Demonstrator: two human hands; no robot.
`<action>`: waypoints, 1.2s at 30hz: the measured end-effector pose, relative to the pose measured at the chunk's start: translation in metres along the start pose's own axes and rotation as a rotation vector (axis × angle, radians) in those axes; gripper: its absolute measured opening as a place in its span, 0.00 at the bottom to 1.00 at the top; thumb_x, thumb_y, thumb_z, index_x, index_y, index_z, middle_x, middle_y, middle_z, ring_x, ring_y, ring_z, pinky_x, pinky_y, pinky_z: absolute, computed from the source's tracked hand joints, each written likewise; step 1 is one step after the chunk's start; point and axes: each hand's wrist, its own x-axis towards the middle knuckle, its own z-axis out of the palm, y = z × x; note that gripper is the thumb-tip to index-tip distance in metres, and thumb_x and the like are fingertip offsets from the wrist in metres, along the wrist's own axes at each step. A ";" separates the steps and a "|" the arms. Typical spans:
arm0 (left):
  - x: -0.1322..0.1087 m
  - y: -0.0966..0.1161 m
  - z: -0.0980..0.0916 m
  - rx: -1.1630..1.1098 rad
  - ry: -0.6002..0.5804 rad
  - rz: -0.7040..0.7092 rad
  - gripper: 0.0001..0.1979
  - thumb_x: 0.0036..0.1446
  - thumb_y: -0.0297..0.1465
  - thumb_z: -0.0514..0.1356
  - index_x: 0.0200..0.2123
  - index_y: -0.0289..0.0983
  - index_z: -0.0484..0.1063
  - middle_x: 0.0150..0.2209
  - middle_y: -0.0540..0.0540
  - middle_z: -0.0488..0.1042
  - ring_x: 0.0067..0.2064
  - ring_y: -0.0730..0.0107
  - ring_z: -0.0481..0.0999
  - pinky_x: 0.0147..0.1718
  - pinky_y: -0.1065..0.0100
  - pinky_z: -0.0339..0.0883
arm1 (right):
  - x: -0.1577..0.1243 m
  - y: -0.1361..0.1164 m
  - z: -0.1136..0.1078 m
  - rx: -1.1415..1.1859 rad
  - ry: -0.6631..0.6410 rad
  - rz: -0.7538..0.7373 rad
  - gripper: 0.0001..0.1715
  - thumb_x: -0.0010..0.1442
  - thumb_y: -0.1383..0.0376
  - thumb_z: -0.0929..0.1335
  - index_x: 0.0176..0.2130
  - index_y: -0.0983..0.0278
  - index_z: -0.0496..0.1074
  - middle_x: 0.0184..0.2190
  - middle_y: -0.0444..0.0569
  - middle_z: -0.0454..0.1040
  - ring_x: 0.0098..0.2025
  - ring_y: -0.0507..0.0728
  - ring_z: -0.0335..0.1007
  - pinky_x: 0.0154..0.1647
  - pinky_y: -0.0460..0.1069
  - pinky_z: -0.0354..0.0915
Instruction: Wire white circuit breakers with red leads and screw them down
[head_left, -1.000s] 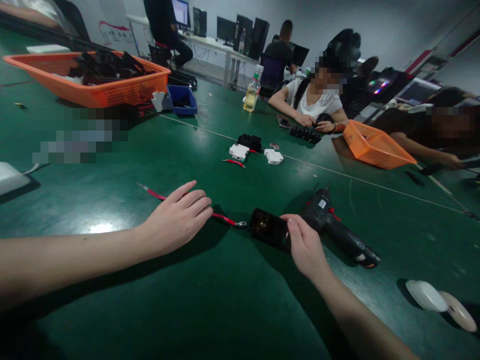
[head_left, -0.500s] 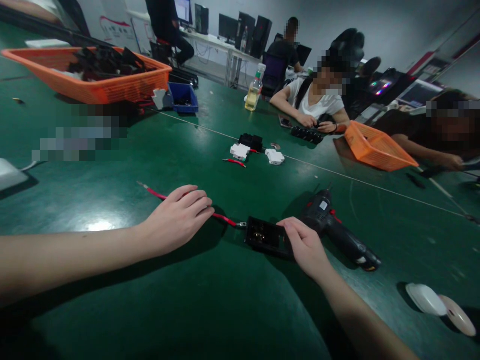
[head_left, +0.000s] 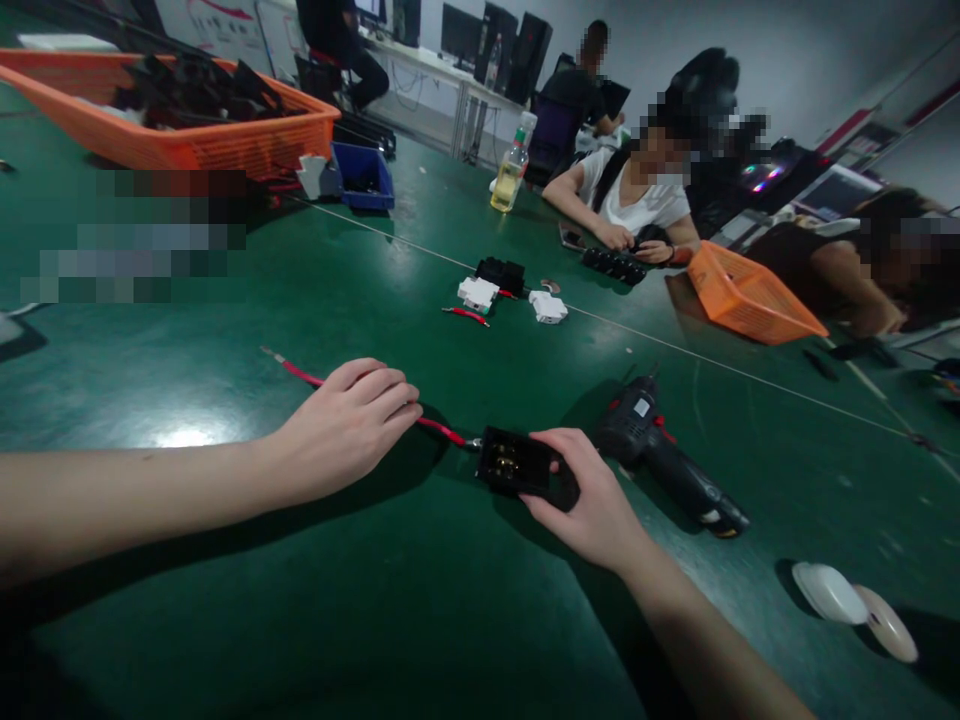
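Note:
My left hand (head_left: 360,415) is closed around the middle of a red cable (head_left: 444,432) with bare metal lugs at its ends. One lug meets the left end of a small open black plastic box (head_left: 517,462); whether it is inside the opening I cannot tell. Brass-coloured metal parts show inside the box. My right hand (head_left: 589,490) grips the box's right end, thumb on the near side and fingers on the far side. Just right of that hand, a black cordless drill (head_left: 667,460) lies on its side.
On the green table (head_left: 360,620) stand an orange basket (head_left: 225,140) of black parts, a blue bin (head_left: 364,180), a bottle (head_left: 510,180) and another orange basket (head_left: 750,295). White modules (head_left: 478,293) and a short red cable (head_left: 466,317) lie ahead. Co-workers sit across the table.
My right hand has shifted its hold, now wrapping the box's end from both sides with the thumb nearer me. Box and cable appear slightly further left in view.

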 end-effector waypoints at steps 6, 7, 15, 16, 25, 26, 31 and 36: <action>0.000 0.000 0.000 0.110 0.001 0.039 0.10 0.63 0.27 0.56 0.42 0.37 0.78 0.46 0.43 0.78 0.49 0.58 0.74 0.50 0.54 0.66 | 0.003 0.008 0.003 -0.161 0.191 0.021 0.27 0.61 0.60 0.69 0.58 0.63 0.64 0.55 0.58 0.67 0.57 0.65 0.65 0.57 0.61 0.66; 0.000 0.000 0.000 0.110 0.003 0.042 0.10 0.63 0.27 0.56 0.42 0.37 0.78 0.46 0.43 0.78 0.49 0.58 0.74 0.50 0.54 0.66 | 0.004 0.007 0.003 -0.219 0.232 0.014 0.29 0.61 0.60 0.68 0.59 0.64 0.63 0.57 0.60 0.65 0.59 0.66 0.64 0.58 0.62 0.65; 0.001 0.001 0.000 0.114 0.006 0.034 0.08 0.61 0.27 0.57 0.40 0.37 0.77 0.43 0.42 0.77 0.47 0.57 0.73 0.48 0.54 0.65 | 0.028 -0.045 0.030 -0.611 0.208 -0.296 0.18 0.66 0.57 0.66 0.49 0.67 0.72 0.43 0.56 0.75 0.44 0.61 0.69 0.41 0.55 0.62; 0.001 0.001 0.000 0.123 0.003 0.031 0.08 0.61 0.27 0.57 0.39 0.37 0.77 0.43 0.42 0.77 0.46 0.58 0.73 0.48 0.55 0.65 | 0.033 -0.050 0.035 -0.626 0.176 -0.298 0.16 0.67 0.58 0.66 0.47 0.67 0.73 0.39 0.54 0.75 0.40 0.60 0.69 0.38 0.54 0.60; 0.003 0.003 0.002 0.155 0.002 0.001 0.07 0.61 0.27 0.57 0.34 0.37 0.75 0.38 0.43 0.75 0.42 0.60 0.71 0.44 0.57 0.64 | 0.044 -0.048 0.043 -0.570 0.139 -0.269 0.14 0.68 0.61 0.66 0.31 0.64 0.72 0.29 0.48 0.70 0.33 0.56 0.61 0.34 0.52 0.51; 0.003 0.003 0.002 0.160 0.003 -0.001 0.07 0.61 0.27 0.56 0.33 0.37 0.75 0.38 0.43 0.75 0.41 0.60 0.71 0.44 0.57 0.64 | 0.044 -0.048 0.043 -0.573 0.130 -0.266 0.14 0.68 0.62 0.66 0.31 0.65 0.72 0.29 0.48 0.70 0.32 0.56 0.61 0.34 0.52 0.50; 0.004 0.003 0.002 0.164 0.000 0.003 0.07 0.60 0.25 0.56 0.33 0.37 0.75 0.37 0.43 0.75 0.41 0.59 0.71 0.44 0.56 0.64 | 0.046 -0.053 0.042 -0.600 0.084 -0.259 0.14 0.69 0.62 0.65 0.31 0.64 0.70 0.29 0.48 0.70 0.32 0.56 0.61 0.34 0.52 0.49; 0.003 0.003 0.002 0.171 -0.001 -0.004 0.07 0.60 0.25 0.56 0.33 0.37 0.75 0.36 0.43 0.74 0.40 0.61 0.71 0.43 0.56 0.64 | 0.051 -0.056 0.043 -0.695 0.040 -0.209 0.12 0.68 0.63 0.66 0.32 0.64 0.69 0.30 0.49 0.70 0.33 0.57 0.61 0.35 0.52 0.48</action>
